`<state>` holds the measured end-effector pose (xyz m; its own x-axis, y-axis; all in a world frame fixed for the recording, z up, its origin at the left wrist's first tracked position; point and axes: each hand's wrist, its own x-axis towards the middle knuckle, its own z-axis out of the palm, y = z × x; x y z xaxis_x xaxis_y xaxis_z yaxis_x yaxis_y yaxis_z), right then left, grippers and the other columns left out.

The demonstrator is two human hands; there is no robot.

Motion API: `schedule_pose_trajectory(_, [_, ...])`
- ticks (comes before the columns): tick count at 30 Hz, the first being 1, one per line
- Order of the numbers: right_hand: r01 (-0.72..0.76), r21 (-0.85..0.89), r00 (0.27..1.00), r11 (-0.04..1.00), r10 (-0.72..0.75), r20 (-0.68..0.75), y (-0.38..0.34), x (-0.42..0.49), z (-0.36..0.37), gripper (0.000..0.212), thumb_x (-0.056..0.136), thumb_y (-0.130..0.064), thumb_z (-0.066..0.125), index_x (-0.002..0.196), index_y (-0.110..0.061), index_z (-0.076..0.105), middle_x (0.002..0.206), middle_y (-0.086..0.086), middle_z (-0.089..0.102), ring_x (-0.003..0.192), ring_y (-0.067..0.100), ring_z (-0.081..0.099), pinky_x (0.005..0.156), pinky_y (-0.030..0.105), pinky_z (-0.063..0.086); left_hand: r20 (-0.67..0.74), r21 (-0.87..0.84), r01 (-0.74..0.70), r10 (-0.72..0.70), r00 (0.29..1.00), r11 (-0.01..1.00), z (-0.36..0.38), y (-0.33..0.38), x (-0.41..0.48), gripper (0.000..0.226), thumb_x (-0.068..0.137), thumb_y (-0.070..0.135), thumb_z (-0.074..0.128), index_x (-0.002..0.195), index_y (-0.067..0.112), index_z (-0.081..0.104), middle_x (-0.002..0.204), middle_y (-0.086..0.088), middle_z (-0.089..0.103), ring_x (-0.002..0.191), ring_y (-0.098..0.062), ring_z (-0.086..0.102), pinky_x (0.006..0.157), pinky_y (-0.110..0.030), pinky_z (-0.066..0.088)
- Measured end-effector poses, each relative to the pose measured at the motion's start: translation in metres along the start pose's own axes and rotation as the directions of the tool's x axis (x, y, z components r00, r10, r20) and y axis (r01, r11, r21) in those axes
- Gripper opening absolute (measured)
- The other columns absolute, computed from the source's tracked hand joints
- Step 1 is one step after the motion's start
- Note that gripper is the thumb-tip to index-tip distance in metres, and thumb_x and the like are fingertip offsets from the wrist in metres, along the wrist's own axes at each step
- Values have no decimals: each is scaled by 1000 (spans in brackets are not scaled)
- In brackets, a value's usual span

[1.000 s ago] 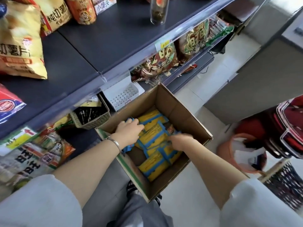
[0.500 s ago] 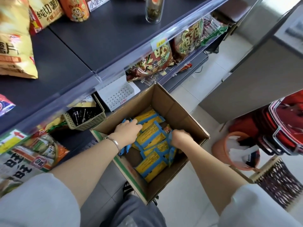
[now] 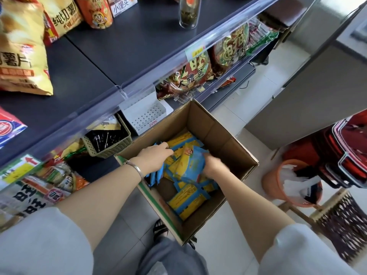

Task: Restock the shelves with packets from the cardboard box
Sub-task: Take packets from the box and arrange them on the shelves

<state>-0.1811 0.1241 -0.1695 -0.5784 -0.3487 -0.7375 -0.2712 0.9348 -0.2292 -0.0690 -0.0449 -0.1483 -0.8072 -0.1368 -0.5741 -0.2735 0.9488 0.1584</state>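
Both hands are inside the cardboard box on the floor beside the shelves. Left hand curls round a bundle of packets at the left wall; right hand is blurred, so its grip cannot be told. Packets are best squared flat before lifting.

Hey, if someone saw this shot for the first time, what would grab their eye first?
The open cardboard box at centre, below the shelves, half full of yellow-and-blue packets, with the left hand and right hand both down among them. Next, the big yellow crisp bag lying on the dark top shelf at upper left.
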Motion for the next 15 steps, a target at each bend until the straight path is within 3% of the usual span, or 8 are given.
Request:
schedule_pose_trajectory(2, [-31, -137, 999, 990, 28, -29, 7, -5, 2, 49, 95, -31, 47, 141, -22, 35, 135, 10, 48, 124, 31, 48, 95, 41, 44, 0, -6, -3, 3, 1000, 1000, 0, 2, 0, 51, 89, -6, 38, 132, 22, 42, 134, -3, 35, 94, -32, 53, 63, -38, 42])
schedule_pose_trajectory(4, [-51, -166, 996, 985, 38, -82, 10, -6, 2, 43, 95, -28, 46, 136, -18, 39, 132, 11, 50, 122, 32, 50, 91, 40, 45, -4, -8, -5, 5, 1000, 1000, 0, 3, 0, 52, 89, -8, 37, 132, 21, 43, 133, -3, 35, 93, -32, 53, 63, -38, 42])
schedule_pose_trajectory(7, [-83, -25, 989, 996, 79, -126, 7, 2, 0, 42, 92, -30, 52, 129, -11, 43, 127, 13, 54, 117, 34, 54, 89, 39, 47, -24, -5, -23, 23, 999, 1000, 1, 1, 3, 55, 87, -10, 38, 133, 20, 43, 133, -4, 36, 101, -33, 52, 68, -40, 45])
schedule_pose_trajectory(10, [-132, 132, 987, 982, 142, -72, -1, 11, 3, 47, 89, -37, 56, 129, -13, 49, 128, 10, 56, 118, 30, 54, 90, 35, 47, -14, 13, -34, 34, 999, 999, 4, -2, 7, 55, 86, -10, 39, 132, 19, 44, 136, -4, 37, 108, -34, 50, 68, -38, 42])
schedule_pose_trajectory(15, [-208, 105, 975, 972, 215, -62, -7, 17, 18, 56, 84, -51, 61, 128, -19, 47, 125, 5, 55, 116, 25, 53, 81, 32, 41, -1, -11, -37, 37, 999, 999, 1, 6, 13, 45, 89, -6, 38, 129, 14, 46, 135, -5, 39, 106, -34, 48, 66, -34, 33])
